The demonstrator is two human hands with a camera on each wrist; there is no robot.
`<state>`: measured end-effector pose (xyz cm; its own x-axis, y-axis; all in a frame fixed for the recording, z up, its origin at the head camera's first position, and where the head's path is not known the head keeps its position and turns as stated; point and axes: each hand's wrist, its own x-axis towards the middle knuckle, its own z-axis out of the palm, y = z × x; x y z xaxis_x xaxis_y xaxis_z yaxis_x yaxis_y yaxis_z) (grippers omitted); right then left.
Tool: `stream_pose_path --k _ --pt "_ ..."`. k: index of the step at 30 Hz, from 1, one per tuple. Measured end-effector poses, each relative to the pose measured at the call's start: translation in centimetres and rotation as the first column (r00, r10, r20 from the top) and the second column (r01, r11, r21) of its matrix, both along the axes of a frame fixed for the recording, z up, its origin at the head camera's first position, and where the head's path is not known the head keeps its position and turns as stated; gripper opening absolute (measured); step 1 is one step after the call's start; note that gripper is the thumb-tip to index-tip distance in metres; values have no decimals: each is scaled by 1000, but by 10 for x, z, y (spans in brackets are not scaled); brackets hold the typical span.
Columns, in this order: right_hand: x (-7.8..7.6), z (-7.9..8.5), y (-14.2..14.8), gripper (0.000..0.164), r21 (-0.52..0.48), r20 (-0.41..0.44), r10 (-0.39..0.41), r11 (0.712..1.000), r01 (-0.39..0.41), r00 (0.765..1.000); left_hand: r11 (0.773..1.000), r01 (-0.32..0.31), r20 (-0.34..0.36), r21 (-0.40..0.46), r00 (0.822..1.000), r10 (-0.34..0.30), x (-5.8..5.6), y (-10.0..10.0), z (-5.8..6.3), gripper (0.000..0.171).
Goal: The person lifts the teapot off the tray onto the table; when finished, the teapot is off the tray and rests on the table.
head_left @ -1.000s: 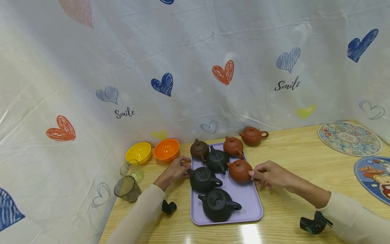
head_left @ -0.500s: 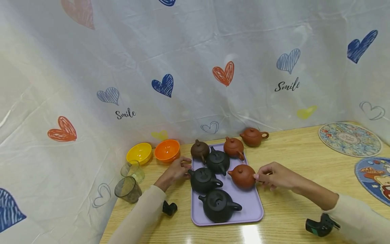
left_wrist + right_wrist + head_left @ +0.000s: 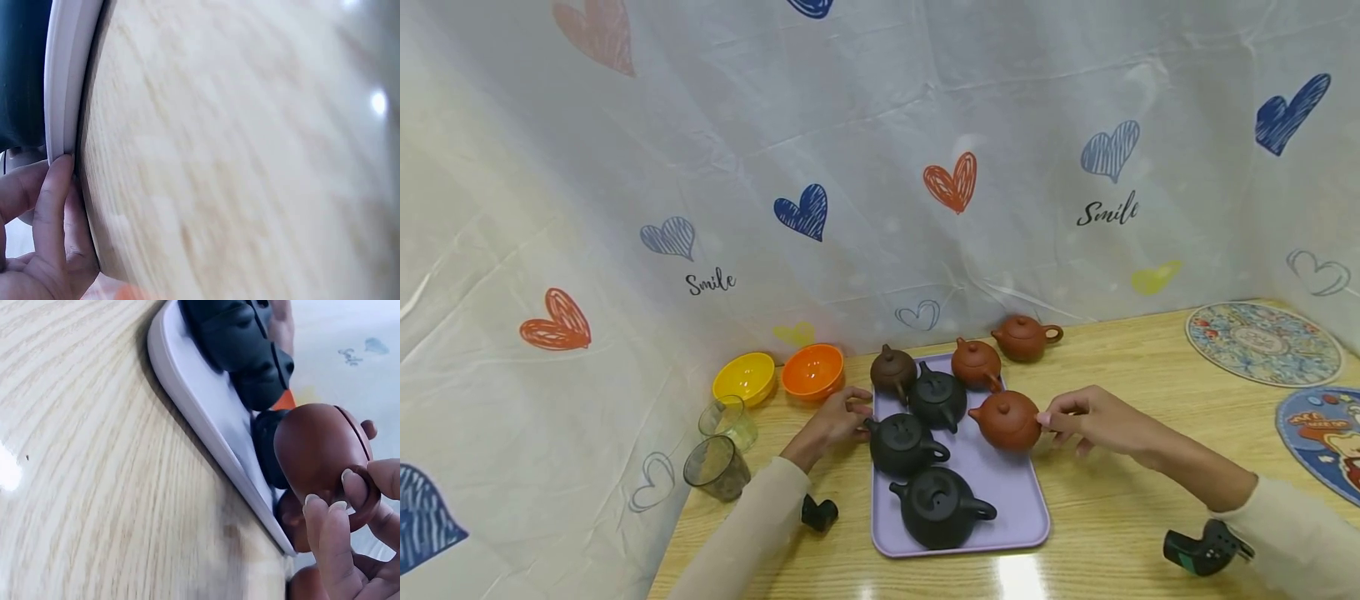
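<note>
The right hand is pinching the loop handle of a reddish-brown teapot, and its fingers are curling around that loop in the right wrist view. The teapot is sitting over the right side of the lilac tray, near the tray's right edge, with its spout pointing to the left.

The pot looks like unglazed clay, so I judge it stiff, a little heavy for its size, and fragile if it knocks against the black teapot beside it. Its lid seems loose, so it may be slipping off when the pot is tilting. The handle is the natural place to take hold.

The left hand is gripping the tray's left edge, with its fingers pressing on the rim, on the wooden bench.
</note>
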<state>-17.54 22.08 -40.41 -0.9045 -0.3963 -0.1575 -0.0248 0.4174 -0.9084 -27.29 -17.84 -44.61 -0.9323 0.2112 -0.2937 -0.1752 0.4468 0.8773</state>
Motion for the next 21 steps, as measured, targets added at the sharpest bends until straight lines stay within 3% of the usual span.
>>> stream_pose_path --k 21 --pt "-22 10 44 34 21 -5 -91 996 91 996 1000 -10 22 11 1000 10 0 0 2 37"
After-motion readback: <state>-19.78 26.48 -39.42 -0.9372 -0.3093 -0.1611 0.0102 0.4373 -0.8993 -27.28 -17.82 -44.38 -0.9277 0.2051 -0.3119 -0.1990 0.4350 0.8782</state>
